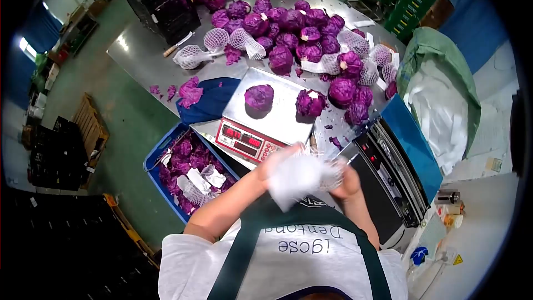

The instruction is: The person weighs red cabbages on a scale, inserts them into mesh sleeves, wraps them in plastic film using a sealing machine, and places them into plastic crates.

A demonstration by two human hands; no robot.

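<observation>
In front of my chest, a white foam net sleeve [300,180] is smeared by motion between my two hands. My left hand [277,161] grips its left side, fingers partly hidden behind the white blur. On the other side my right hand [348,183] is closed at the netted end. Just beyond them stands a digital scale [244,140] with a red lit panel. One red cabbage [259,99] rests on its metal pan. Another red cabbage [310,103] sits by the pan's right edge; whether it touches the pan is unclear.
Red cabbages [291,20] pile up across the steel table, with foam nets [216,40] and a knife [179,44] nearby. A blue crate [166,189] of purple leaves stands lower left. To the right are a wrapping machine [383,155] and a green sack [438,50]. A black crate [158,5] stands behind.
</observation>
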